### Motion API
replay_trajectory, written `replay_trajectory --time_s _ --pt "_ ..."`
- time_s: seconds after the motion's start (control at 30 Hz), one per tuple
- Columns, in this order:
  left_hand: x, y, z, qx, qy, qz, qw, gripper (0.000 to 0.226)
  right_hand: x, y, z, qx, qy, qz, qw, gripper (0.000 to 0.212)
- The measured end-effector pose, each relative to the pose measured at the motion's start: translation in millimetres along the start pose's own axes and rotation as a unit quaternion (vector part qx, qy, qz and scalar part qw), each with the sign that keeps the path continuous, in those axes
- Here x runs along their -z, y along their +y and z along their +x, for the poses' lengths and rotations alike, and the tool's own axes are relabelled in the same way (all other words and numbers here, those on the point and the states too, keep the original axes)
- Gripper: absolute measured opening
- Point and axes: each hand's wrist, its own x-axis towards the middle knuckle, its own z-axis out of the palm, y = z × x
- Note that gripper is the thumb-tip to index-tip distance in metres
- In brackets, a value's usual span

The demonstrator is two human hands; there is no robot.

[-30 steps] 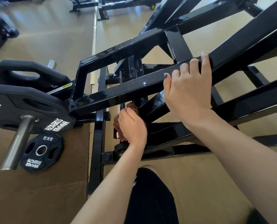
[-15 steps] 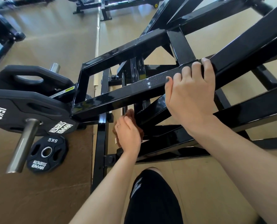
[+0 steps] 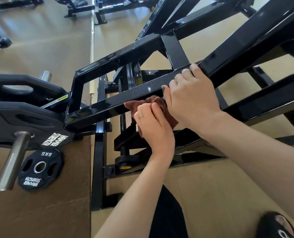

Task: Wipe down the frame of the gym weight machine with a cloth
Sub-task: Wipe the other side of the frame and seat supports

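Observation:
The black steel frame (image 3: 111,104) of the weight machine runs slantwise across the view, its near bar dotted with water drops. My left hand (image 3: 153,127) grips a brown cloth (image 3: 160,103) and holds it against the underside of that near bar. My right hand (image 3: 192,98) is just to the right, fingers curled over the top of the same bar, thumb on its near face above the cloth. Part of the cloth is hidden behind both hands.
A 15 kg plate (image 3: 19,121) sits on a steel peg (image 3: 12,160) at left, a second plate (image 3: 22,86) behind it. A 5 kg plate (image 3: 40,169) lies on the floor. Lower frame rails (image 3: 99,152) and a rubber stop (image 3: 125,162) are below. My leg (image 3: 166,217) and shoe (image 3: 276,225) are underneath.
My left hand has brought the cloth up from the lower strut to the underside of the near bar, beside my right hand. The right hand has kept its hold.

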Motion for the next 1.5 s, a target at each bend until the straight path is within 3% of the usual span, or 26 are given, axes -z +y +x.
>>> replay_trajectory --time_s 0.17,0.27,0.4,0.57,0.67,0.8,0.93,1.0,1.07,1.13,1.2,1.3,1.5 --pt "-1 -16 8 -0.088 -0.026 0.03 0.995 0.021 -8 8 4 0.004 0.136 0.042 0.99 0.068" --pt "13 -54 13 -0.099 -0.052 0.044 0.993 0.018 -17 1 3 -0.012 0.153 0.027 0.988 0.067" --pt "19 -73 17 -0.06 -0.027 0.054 0.996 0.019 -16 -4 5 -0.017 0.149 0.012 0.989 0.068" --pt "8 -39 21 0.01 0.009 0.118 0.993 0.031 -11 -3 7 -0.014 0.096 0.029 0.995 0.07" --pt "6 -13 30 0.012 0.021 0.133 0.991 0.038 -2 0 3 0.018 0.075 0.076 0.994 0.063" --pt "-11 40 32 -0.012 0.003 0.041 0.999 0.036 29 35 -29 -0.015 0.166 0.157 0.973 0.061" --pt "-37 117 9 -0.106 -0.002 -0.083 0.991 0.04 55 100 -77 -0.067 0.214 0.121 0.967 0.048" --pt "-45 144 -6 -0.174 0.0 -0.096 0.98 0.037 59 132 -96 -0.141 0.223 0.087 0.961 0.047" --pt "-47 148 -15 -0.227 0.004 -0.091 0.97 0.036 59 156 -109 -0.211 0.184 0.056 0.958 0.056" --pt "-41 133 -22 -0.279 -0.014 -0.072 0.958 0.039 56 165 -117 -0.214 0.109 0.025 0.97 0.063" --pt "-35 104 -35 -0.309 -0.068 -0.037 0.948 0.046 49 161 -116 -0.214 0.082 0.001 0.973 0.065" --pt "-32 60 -66 -0.232 -0.188 0.012 0.954 0.043 39 149 -106 -0.262 0.136 0.008 0.955 0.063" --pt "-13 3 -64 -0.155 -0.226 0.081 0.958 0.045 36 152 -112 -0.247 0.125 0.006 0.961 0.061"
